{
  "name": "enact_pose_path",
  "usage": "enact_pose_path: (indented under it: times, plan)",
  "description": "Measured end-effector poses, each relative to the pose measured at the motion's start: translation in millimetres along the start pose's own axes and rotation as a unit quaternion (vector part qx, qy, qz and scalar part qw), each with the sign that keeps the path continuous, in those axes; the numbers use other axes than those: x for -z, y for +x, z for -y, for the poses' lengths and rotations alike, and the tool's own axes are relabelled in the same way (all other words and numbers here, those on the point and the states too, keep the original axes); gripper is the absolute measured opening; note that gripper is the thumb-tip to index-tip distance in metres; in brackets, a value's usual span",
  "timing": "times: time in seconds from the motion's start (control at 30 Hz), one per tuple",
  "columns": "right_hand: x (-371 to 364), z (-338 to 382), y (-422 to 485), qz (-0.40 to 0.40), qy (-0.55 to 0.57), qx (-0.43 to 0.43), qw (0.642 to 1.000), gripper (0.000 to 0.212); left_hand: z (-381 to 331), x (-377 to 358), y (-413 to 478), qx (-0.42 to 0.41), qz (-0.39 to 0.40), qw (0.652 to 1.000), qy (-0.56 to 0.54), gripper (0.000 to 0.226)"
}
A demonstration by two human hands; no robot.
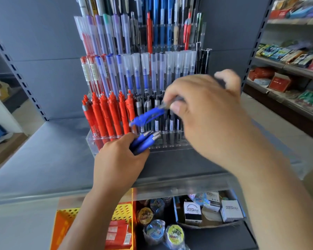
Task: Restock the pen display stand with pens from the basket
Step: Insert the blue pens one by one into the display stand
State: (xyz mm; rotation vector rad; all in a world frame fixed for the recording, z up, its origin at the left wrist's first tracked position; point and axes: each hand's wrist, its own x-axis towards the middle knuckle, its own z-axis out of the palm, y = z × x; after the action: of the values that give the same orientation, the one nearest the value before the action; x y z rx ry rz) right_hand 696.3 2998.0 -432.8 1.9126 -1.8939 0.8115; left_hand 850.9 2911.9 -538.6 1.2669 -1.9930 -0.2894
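At centre frame, the right grip (206, 112) pinches one blue pen (148, 115) by one end, fingers curled, with the free end slanting down-left across the lowest row of the pen display stand (92, 141). Just below, the left grip (119, 159) closes round a bundle of blue pens (145, 139). We count three metal tips; more may be hidden. We judge each pen light, rigid and smooth: take hold mid-barrel. Red pens (107, 116) left of centre number six or seven. The basket (69, 213) sits lower left.
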Motion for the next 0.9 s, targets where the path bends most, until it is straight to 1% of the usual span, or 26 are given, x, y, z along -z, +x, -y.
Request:
enact_pose_path:
  times: [0.07,0.17,0.27,0.43,0.63,0.77,0.9]
  plan:
    - [8.7,-12.2,-0.7,-0.020,0.086,-0.042,0.995,0.016,0.5,-0.2,0.0,-0.003,0.003,1.000,0.004,0.024]
    - [11.0,-30.1,1.7,-0.057,0.208,-0.103,0.971,0.017,0.8,-0.6,0.1,-0.006,0.003,1.000,0.007,0.024]
    - [5.1,-42.2,3.6,-0.104,0.286,-0.141,0.942,0.028,0.4,-1.0,-0.4,-0.009,0.003,1.000,0.007,0.021]
    - [-7.0,-50.1,5.3,-0.124,0.382,-0.171,0.900,0.046,-0.9,-1.1,-1.1,-0.012,0.000,1.000,0.012,0.019]
    - [-22.8,-58.4,6.9,-0.140,0.423,-0.185,0.876,0.068,-0.4,-1.7,-1.5,-0.008,0.002,1.000,0.007,0.020]
    - [-29.5,-59.4,6.3,-0.149,0.414,-0.172,0.882,0.080,-0.6,-1.3,-1.5,-0.009,0.006,1.000,0.007,0.020]
    - [-34.9,-60.3,6.2,-0.144,0.401,-0.154,0.891,0.083,-1.0,-0.8,-2.0,-0.012,0.003,1.000,0.005,0.020]
